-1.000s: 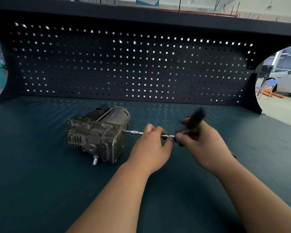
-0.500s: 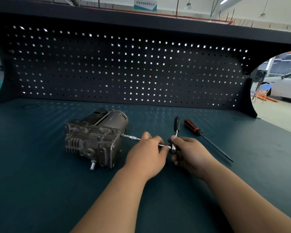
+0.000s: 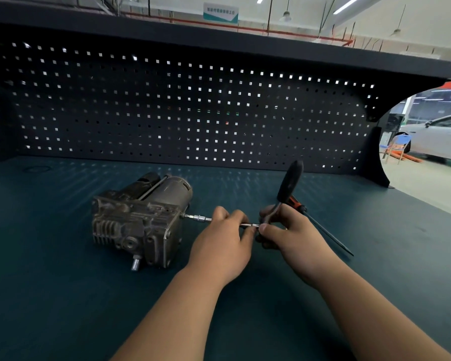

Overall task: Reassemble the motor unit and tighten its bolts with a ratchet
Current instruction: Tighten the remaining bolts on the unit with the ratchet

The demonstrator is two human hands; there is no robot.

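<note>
A grimy grey motor unit (image 3: 138, 222) lies on the dark green bench, its cylinder pointing away from me. A silver socket extension (image 3: 198, 218) runs from its right side toward my hands. My left hand (image 3: 223, 243) pinches the extension bar between thumb and fingers. My right hand (image 3: 289, 235) grips the head end of the ratchet, whose black handle (image 3: 290, 181) stands up and leans to the right. The socket's seat on the bolt is too small to make out.
A red-and-black screwdriver (image 3: 323, 231) lies on the bench just behind my right hand, its shaft pointing to the near right. A black pegboard (image 3: 182, 113) closes the back of the bench. A white car (image 3: 438, 136) stands beyond the right end.
The ratchet handle swung from a blurred tilt to upright, and now leans right again. My left hand stayed on the extension. The motor unit has not moved.
</note>
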